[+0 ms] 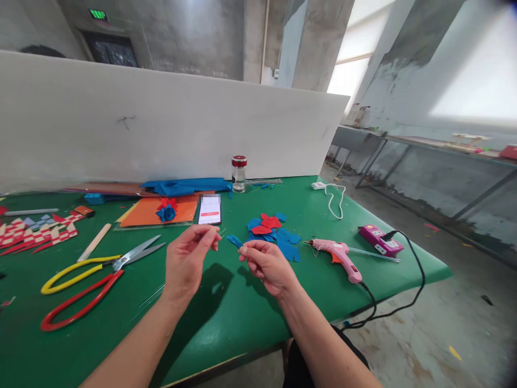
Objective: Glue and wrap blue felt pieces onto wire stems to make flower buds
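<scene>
Blue paper petal (234, 241) sits pinched in your right fingers (247, 250), a fine strand (223, 233) in your left fingers (209, 237); the likely joining step needs alignment.

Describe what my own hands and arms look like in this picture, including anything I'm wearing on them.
Your left hand and right hand are both bare, with no gloves and no rings that I can make out. Neither wrist shows a watch or bracelet. The left forearm and right forearm show no sleeves within the frame.
</scene>
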`<state>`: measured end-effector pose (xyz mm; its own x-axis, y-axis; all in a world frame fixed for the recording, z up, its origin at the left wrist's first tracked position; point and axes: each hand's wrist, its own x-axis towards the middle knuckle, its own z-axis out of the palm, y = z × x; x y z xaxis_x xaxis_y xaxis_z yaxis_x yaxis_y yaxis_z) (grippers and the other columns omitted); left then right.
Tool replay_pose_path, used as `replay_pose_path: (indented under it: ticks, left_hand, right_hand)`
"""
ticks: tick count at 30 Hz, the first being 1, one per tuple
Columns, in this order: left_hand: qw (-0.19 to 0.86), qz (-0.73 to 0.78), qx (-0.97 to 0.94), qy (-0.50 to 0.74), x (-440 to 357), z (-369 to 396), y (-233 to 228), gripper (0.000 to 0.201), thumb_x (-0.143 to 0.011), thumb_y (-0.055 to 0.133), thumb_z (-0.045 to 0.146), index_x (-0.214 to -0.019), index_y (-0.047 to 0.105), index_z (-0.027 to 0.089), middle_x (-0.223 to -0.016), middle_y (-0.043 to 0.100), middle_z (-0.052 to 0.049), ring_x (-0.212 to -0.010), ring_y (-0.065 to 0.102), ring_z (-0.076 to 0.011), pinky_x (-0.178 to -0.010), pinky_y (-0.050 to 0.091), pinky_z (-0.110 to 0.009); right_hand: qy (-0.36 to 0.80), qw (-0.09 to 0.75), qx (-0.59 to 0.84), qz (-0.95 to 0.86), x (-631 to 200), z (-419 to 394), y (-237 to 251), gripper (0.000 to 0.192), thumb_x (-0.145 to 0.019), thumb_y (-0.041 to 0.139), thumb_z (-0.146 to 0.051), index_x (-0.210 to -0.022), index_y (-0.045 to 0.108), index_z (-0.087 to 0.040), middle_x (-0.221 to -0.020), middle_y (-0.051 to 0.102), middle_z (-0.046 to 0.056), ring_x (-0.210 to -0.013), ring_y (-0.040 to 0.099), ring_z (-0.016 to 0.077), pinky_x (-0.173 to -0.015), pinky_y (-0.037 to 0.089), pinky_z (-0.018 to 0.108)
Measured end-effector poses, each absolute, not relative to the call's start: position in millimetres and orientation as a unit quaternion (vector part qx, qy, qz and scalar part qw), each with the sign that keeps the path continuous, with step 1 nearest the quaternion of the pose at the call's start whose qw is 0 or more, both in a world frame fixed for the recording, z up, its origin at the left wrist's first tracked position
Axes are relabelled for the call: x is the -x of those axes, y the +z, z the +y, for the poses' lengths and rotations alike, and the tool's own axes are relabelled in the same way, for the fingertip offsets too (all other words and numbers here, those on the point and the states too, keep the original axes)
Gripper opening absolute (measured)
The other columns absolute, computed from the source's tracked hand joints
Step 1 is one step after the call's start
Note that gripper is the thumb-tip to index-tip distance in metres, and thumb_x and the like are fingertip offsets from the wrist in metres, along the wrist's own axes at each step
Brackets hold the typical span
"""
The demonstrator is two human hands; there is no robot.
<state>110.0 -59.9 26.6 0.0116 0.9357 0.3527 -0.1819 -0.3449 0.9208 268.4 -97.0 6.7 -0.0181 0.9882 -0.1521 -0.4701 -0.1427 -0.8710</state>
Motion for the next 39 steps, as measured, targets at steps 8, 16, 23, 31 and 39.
replay_pose_path:
  ticks: [8, 16, 23, 31, 39]
  left_hand:
    - [0.606, 0.386, -0.509, 0.474, -109.8, -53.4, 22.2, 0.032, -0.054, 0.089, 0.035, -0.076, 0.076, 0.015, -0.065, 0.065, -0.001, -0.058, 0.052, -0.0094, -0.058, 0.042, -0.022]
    - [0.606, 0.385, -0.489, 0.496, -112.4, -57.2, 26.2, 0.030, -0.054, 0.089, 0.034, -0.070, 0.072, 0.016, -0.059, 0.060, 0.002, -0.053, 0.051, -0.0081, -0.054, 0.040, -0.021]
    - [0.605, 0.371, -0.474, 0.520, -110.1, -54.2, 24.0, 0.029, -0.064, 0.083, 0.042, -0.076, 0.075, 0.016, -0.067, 0.064, -0.001, -0.060, 0.052, -0.0096, -0.057, 0.042, -0.022]
    - [0.656, 0.359, -0.537, 0.391, -107.9, -56.4, 19.6, 0.024, -0.063, 0.086, 0.033, -0.072, 0.074, 0.015, -0.070, 0.065, -0.001, -0.065, 0.052, -0.0100, -0.061, 0.041, -0.021]
    - [0.632, 0.378, -0.507, 0.447, -110.6, -58.2, 21.2, 0.027, -0.056, 0.089, 0.031, -0.068, 0.070, 0.015, -0.065, 0.062, 0.001, -0.061, 0.053, -0.0097, -0.058, 0.042, -0.021]
  right_hand:
    - [0.686, 0.564, 0.354, -0.294, -269.0, -96.7, 3.2, 0.033, -0.055, 0.087, -0.033, -0.071, 0.065, -0.013, -0.060, 0.064, -0.001, -0.040, 0.039, 0.0003, -0.033, 0.015, 0.013]
    - [0.639, 0.574, 0.393, -0.329, -262.4, -97.2, 1.7, 0.031, -0.059, 0.084, -0.035, -0.072, 0.065, -0.013, -0.060, 0.065, 0.000, -0.039, 0.039, 0.0009, -0.033, 0.018, 0.013]
    - [0.712, 0.554, 0.326, -0.281, -266.5, -95.6, 2.0, 0.030, -0.057, 0.087, -0.029, -0.070, 0.066, -0.012, -0.061, 0.063, -0.001, -0.040, 0.038, 0.0003, -0.032, 0.018, 0.012]
    - [0.746, 0.542, 0.286, -0.262, -267.6, -96.1, 1.2, 0.028, -0.058, 0.086, -0.024, -0.071, 0.065, -0.012, -0.062, 0.063, -0.001, -0.041, 0.038, 0.0001, -0.032, 0.019, 0.010]
    - [0.720, 0.546, 0.311, -0.294, -265.1, -97.6, 1.4, 0.031, -0.058, 0.088, -0.031, -0.073, 0.068, -0.013, -0.064, 0.065, 0.000, -0.043, 0.042, 0.0010, -0.034, 0.023, 0.011]
